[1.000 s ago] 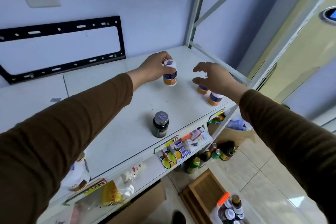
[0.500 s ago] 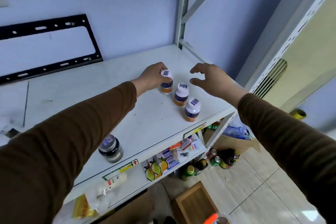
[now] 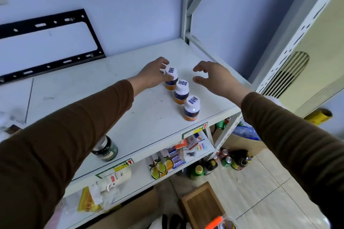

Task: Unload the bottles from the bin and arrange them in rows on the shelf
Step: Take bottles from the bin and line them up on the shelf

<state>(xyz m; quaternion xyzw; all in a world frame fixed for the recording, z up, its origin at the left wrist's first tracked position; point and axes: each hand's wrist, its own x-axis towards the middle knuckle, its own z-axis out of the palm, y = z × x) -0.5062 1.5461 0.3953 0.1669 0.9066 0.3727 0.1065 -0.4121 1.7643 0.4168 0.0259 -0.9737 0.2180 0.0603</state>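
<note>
The left hand [image 3: 153,76] has set its bottle [image 3: 171,79] down at the back of the shelf [image 3: 115,113], grip still curled round it, completing a three-bottle row, while the right hand [image 3: 214,78] hovers spread, holding nothing.

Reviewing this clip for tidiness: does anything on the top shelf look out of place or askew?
The dark jar stands alone near the shelf front edge, apart from the three white-capped bottles in a line. All stand upright; nothing looks spilled.
</note>
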